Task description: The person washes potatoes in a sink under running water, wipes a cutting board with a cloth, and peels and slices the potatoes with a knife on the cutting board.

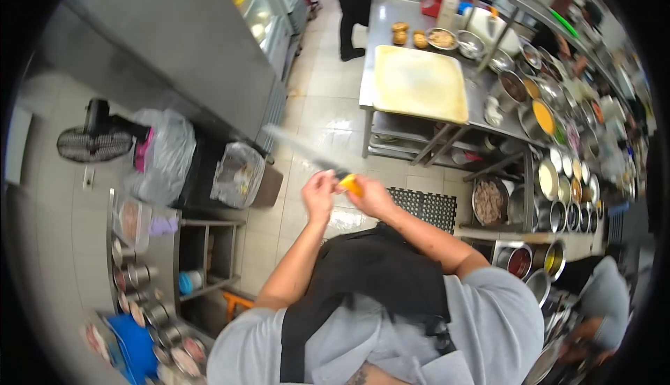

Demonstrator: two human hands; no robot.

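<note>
Item, nearest: my right hand (pixel 373 198), fingers closed round the yellow handle of a long-bladed knife (pixel 351 185), raised over the floor (pixel 278 235) at the centre of my view; blade blurred, pointing to ten o'clock.
Item: my left hand (pixel 319 193), fingers drawn in beside the handle's black front; whether they pinch it, I cannot tell.
Item: a lined waste bin (pixel 241 175), nine o'clock.
Item: a pale cutting board (pixel 420 83) on the steel worktop (pixel 382 16), one o'clock, well apart from the blade.
Progress, in my judgement: knife taken up, no cut under way; finished or remaining work, I cannot tell.
Item, farther: brown lumps (pixel 400 33) and a filled bowl (pixel 442 38), beyond the board.
Item, farthest: another person (pixel 352 8), twelve o'clock.
</note>
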